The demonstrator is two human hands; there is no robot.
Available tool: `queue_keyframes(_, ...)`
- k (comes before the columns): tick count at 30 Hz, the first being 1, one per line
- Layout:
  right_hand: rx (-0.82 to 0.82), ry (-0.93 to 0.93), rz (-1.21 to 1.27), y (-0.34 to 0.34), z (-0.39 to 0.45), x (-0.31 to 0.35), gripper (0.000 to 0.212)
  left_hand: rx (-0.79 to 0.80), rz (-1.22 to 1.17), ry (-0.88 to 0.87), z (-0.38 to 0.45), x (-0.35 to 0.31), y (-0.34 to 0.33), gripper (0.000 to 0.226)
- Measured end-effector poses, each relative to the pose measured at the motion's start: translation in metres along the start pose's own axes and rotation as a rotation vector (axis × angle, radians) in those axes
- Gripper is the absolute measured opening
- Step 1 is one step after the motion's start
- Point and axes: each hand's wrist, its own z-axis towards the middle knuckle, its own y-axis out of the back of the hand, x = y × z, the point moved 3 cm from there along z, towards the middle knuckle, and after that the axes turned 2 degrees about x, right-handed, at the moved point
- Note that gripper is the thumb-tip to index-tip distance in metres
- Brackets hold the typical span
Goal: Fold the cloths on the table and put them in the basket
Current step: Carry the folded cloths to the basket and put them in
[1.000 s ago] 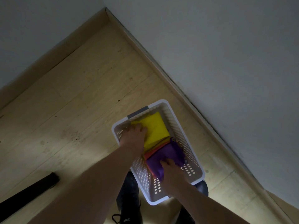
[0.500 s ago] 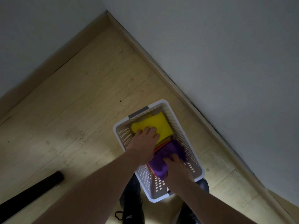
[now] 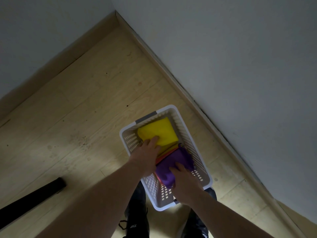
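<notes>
A white perforated basket stands on the wooden floor near the wall. Inside it lie a folded yellow cloth at the far end, a thin orange-red cloth edge beneath, and a purple cloth at the near end. My left hand reaches into the basket with straight fingers, their tips on the yellow cloth's near edge. My right hand lies on the purple cloth, fingers spread flat over it and pressing it down.
Grey walls meet in a corner above, with a wooden skirting board along the right wall close to the basket. A black bar lies on the floor at lower left. My dark shoes stand under the basket's near end.
My left hand slid from the yellow cloth's left side toward its near edge. My right hand stayed pressing on the purple cloth. The basket has not moved.
</notes>
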Motion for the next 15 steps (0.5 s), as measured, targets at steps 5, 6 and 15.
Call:
queue_keyframes(5, 0.007, -0.019, -0.033, 0.015, -0.021, 0.009, 0.063, 0.015, 0.040, 0.005, -0.022, -0.010, 0.026, 0.066)
queue_keyframes(6, 0.007, -0.016, -0.030, 0.018, -0.028, 0.012, 0.064, 0.013, 0.026, 0.005, -0.029, -0.013, 0.030, 0.066)
queue_keyframes(15, -0.070, 0.007, -0.034, 0.072, -0.146, 0.071, 0.063, -0.012, -0.102, 0.081, -0.154, -0.012, 0.131, 0.064)
